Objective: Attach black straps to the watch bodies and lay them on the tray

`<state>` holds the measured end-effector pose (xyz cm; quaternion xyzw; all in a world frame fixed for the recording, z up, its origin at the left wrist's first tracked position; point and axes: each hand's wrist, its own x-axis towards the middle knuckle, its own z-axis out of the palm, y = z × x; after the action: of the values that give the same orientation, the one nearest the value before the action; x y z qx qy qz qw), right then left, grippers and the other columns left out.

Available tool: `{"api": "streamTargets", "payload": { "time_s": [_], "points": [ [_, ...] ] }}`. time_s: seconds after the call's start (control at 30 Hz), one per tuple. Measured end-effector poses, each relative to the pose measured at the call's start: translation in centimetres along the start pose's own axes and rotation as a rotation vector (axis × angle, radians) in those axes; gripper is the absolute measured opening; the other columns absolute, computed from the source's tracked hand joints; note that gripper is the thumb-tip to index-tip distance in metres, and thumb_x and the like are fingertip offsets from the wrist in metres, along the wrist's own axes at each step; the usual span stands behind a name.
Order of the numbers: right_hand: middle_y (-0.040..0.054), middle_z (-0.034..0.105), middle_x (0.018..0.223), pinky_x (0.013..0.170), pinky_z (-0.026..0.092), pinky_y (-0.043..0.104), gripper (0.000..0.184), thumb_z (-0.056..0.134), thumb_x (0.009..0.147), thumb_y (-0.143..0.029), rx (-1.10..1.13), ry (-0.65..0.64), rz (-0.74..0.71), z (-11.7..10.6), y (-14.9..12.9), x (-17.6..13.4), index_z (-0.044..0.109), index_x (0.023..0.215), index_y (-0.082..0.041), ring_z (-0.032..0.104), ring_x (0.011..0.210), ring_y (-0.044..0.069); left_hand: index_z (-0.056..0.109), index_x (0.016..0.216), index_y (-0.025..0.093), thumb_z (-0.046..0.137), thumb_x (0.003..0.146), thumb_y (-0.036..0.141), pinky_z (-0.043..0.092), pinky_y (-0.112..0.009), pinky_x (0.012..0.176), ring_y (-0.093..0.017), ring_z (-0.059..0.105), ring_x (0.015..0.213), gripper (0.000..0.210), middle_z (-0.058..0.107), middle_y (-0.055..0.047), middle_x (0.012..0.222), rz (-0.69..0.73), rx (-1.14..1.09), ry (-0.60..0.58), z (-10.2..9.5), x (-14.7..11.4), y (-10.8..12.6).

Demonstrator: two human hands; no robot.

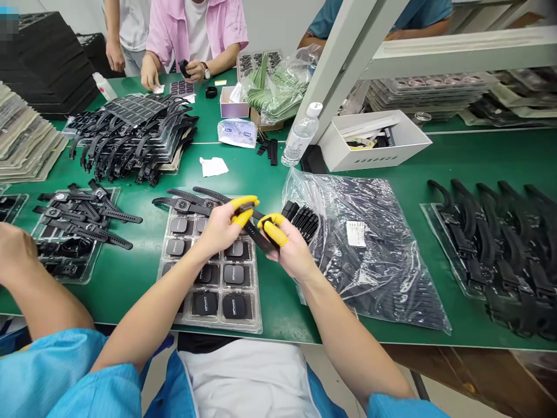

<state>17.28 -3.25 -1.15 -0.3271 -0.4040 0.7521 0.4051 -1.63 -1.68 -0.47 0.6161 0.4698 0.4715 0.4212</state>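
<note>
Yellow finger covers are on the thumb and a finger of both hands. My left hand (pixel 225 223) pinches one end of a black watch (pixel 256 235), held above the tray's right side. My right hand (pixel 292 251) grips the strap's other end, its fingers wrapped round dark parts I cannot fully make out. Beneath my left arm lies a clear plastic tray (pixel 257 290) with dark square pieces in its compartments. Black strapped watches (pixel 183 205) rest across its far row. Just right of my hands, a bundle of black straps (pixel 304 223) pokes from a clear plastic bag (pixel 369 273).
A co-worker's arm (pixel 39 284) reaches in at left, near a tray of watches (pixel 82 215). Stacked watch trays (pixel 134 133) stand behind. A bottle (pixel 301 136) and a white box (pixel 378 142) stand beyond the bag. More straps (pixel 491 232) lie at right. Another person (pixel 195 35) sits opposite.
</note>
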Motion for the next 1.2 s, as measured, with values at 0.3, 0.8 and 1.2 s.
{"api": "streamTargets", "payload": {
  "time_s": [0.3, 0.8, 1.2],
  "points": [
    [-0.0085, 0.053, 0.054, 0.038, 0.016, 0.020, 0.037, 0.079, 0.085, -0.050, 0.036, -0.086, 0.112, 0.1, 0.5, 0.1, 0.053, 0.086, -0.023, 0.024, 0.038, 0.004, 0.063, 0.143, 0.022, 0.045, 0.091, 0.002, 0.055, -0.041, 0.112, -0.023, 0.065, 0.128, 0.059, 0.067, -0.012, 0.135, 0.402, 0.421, -0.287, -0.5, -0.6, -0.7],
    [-0.0103, 0.046, 0.055, 0.035, 0.015, 0.016, 0.039, 0.082, 0.082, -0.046, 0.228, -0.001, 0.127, 0.6, 0.7, 0.4, 0.051, 0.084, -0.023, 0.025, 0.039, 0.004, 0.054, 0.149, 0.017, 0.040, 0.105, 0.022, 0.053, -0.045, 0.115, -0.028, 0.058, 0.131, 0.046, 0.059, -0.016, 0.132, 0.364, 0.520, -0.362, -0.8, -0.9, 0.6],
    [-0.0115, 0.043, 0.053, 0.037, 0.014, 0.016, 0.037, 0.081, 0.082, -0.046, 0.163, -0.048, 0.151, 0.1, 0.8, 0.6, 0.052, 0.085, -0.023, 0.023, 0.039, 0.004, 0.060, 0.142, 0.017, 0.045, 0.102, 0.023, 0.056, -0.046, 0.110, -0.028, 0.063, 0.124, 0.042, 0.064, -0.016, 0.130, 0.306, 0.589, -0.403, -1.1, -0.8, 0.9]
  ]
}}
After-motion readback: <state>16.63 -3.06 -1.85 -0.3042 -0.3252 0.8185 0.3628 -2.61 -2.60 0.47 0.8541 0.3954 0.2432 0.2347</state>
